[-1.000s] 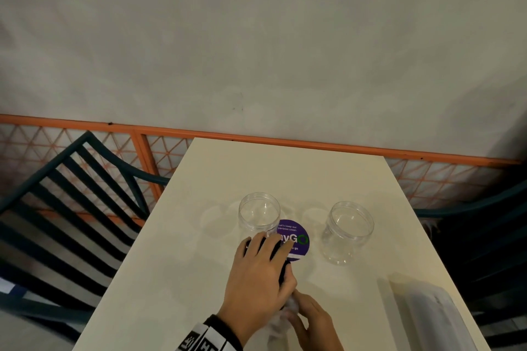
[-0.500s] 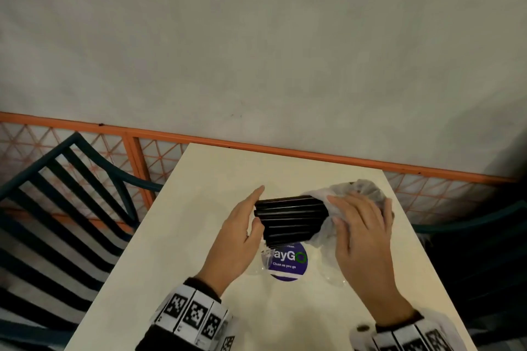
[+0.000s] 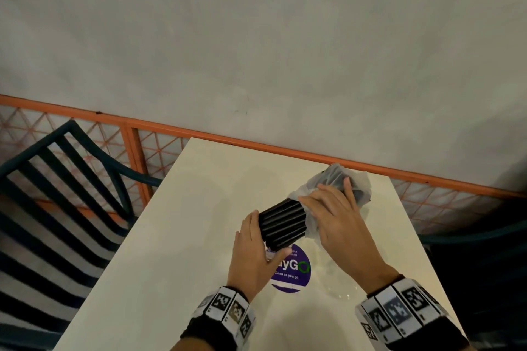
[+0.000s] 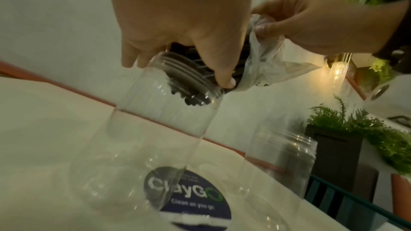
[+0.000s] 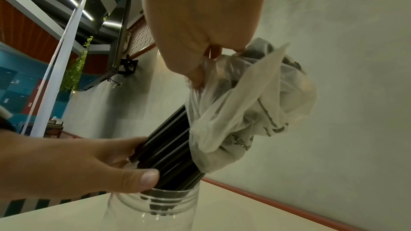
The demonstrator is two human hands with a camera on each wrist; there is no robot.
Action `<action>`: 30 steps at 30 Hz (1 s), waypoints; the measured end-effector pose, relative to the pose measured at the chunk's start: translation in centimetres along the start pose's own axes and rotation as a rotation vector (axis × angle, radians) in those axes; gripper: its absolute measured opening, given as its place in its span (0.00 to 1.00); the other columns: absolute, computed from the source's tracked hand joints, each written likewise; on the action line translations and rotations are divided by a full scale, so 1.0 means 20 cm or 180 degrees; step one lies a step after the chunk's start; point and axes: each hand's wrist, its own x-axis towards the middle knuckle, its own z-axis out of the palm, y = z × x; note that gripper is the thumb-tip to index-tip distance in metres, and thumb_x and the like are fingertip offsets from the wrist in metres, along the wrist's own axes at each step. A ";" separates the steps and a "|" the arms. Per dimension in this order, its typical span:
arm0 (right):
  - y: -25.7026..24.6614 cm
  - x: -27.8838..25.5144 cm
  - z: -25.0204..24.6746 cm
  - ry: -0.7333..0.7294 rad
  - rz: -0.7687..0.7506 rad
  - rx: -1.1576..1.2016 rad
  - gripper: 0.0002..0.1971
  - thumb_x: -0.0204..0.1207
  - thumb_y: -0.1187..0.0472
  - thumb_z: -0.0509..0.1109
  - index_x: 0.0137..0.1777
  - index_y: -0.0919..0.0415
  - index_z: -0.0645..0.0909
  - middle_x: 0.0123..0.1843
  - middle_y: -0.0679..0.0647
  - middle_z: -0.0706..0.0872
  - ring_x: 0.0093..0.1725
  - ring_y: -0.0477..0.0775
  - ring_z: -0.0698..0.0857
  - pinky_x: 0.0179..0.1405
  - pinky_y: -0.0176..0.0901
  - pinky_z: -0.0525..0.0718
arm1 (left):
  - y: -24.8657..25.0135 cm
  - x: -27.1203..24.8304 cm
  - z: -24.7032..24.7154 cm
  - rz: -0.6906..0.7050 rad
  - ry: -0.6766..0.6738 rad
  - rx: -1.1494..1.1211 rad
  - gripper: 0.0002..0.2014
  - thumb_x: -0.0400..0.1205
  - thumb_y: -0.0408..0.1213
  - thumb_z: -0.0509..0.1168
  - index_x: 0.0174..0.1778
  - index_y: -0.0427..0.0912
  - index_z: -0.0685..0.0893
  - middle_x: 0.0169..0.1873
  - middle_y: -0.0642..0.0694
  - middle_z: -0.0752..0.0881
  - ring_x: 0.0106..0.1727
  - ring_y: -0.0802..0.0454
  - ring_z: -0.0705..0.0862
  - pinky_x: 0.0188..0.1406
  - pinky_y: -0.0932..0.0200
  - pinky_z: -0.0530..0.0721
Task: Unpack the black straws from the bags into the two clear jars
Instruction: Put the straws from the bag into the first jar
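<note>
**A:** Two hands on one bundle now. Nearest me, my left hand (image 3: pixel 256 251) has its thumb and fingers curled round the bare end of the black straws (image 3: pixel 282 222), and my right hand (image 3: pixel 336 225) grips the crumpled plastic bag (image 3: pixel 348 179) that covers the other end.

**B:** A second ago that bundle lay low on the table under your left hand. What's different?

**A:** It's lifted and about half out of the bag. From the left wrist view the straw tips sit just inside the mouth of the left clear jar (image 4: pixel 142 147), the one beside the purple sticker (image 4: pixel 189 198). The bundle leans; it isn't upright.

**B:** So the first load is going in?

**A:** I'd judge so. The tips are past the rim but well short of the bottom. The right clear jar (image 4: pixel 282 161) stands empty just beside it.

**B:** What comes next, in your view?

**A:** Probably drawing the bag off with the right hand while the left steadies the straws down. The jar looks light, so a sideways tug might tip it.

**B:** And further back?

**A:** The far table (image 3: pixel 228 174) edge meets an orange rail (image 3: pixel 199 134), with a dark slatted chair (image 3: pixel 57 179) off to the left and a plain wall behind.
</note>
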 end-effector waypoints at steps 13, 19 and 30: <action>-0.11 0.18 -0.04 -0.0380 -0.1246 -0.0766 0.16 0.67 0.63 0.68 0.56 0.58 0.83 0.53 0.55 0.88 0.63 0.61 0.83 0.76 0.65 0.61 | -0.11 -0.04 0.02 -0.0202 -0.0408 0.0351 0.43 0.76 0.67 0.38 0.80 0.39 0.41 0.82 0.42 0.50 0.77 0.45 0.65 0.75 0.48 0.68; -0.10 0.17 -0.02 -0.0867 -0.1490 -0.1055 0.23 0.61 0.60 0.77 0.58 0.54 0.82 0.56 0.53 0.88 0.66 0.60 0.82 0.71 0.66 0.60 | -0.09 -0.02 -0.07 -0.0183 -0.0607 -0.0190 0.35 0.83 0.51 0.51 0.80 0.43 0.40 0.82 0.48 0.50 0.78 0.51 0.64 0.70 0.67 0.62; -0.16 -0.02 0.08 -0.0678 -0.1603 -0.1123 0.31 0.63 0.50 0.78 0.68 0.46 0.75 0.78 0.54 0.70 0.78 0.63 0.59 0.71 0.69 0.53 | -0.10 0.04 -0.16 -0.0193 -0.0295 -0.1369 0.39 0.80 0.37 0.64 0.73 0.68 0.43 0.78 0.55 0.59 0.76 0.56 0.65 0.74 0.59 0.67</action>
